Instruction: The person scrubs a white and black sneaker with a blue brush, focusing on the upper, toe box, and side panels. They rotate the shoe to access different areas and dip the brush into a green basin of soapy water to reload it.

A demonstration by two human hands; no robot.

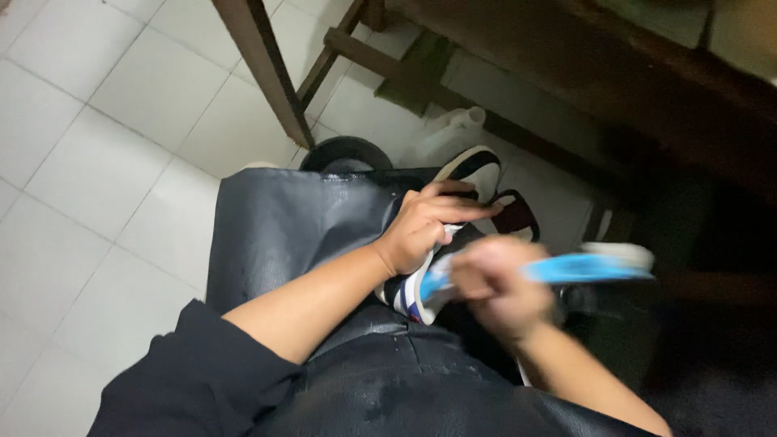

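Gripping the sneaker (473,174), left hand (425,226); right hand (498,287) clasps blue brush (579,267) beside it.

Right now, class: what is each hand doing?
Left hand: closed on the sneaker.
Right hand: closed on the blue brush, motion-blurred.

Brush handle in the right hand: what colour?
Light blue brush handle, blurred by motion; head view, the only one, shows it.

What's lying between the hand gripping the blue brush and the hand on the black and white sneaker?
Head view: nothing separate. The right hand, blurred, shows the blue brush beside the left hand, which grips the black-and-white sneaker; only the sneaker's side shows between them.
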